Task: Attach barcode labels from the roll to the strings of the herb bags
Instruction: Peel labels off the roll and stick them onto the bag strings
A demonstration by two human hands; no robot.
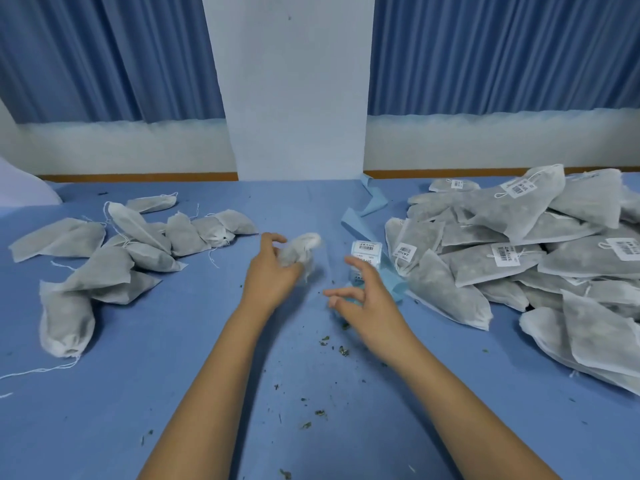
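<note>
My left hand grips a white herb bag just above the middle of the blue table; the bag is blurred. My right hand hovers beside it with fingers spread and loosely bent, holding nothing that I can make out. Right behind its fingertips stands the roll of barcode labels, with blue backing strip trailing toward the wall. A scatter of unlabelled bags with loose strings lies at the left. A heap of bags bearing barcode labels fills the right.
Herb crumbs are strewn over the blue table between and in front of my arms. A white pillar and blue curtains stand behind the table's far edge.
</note>
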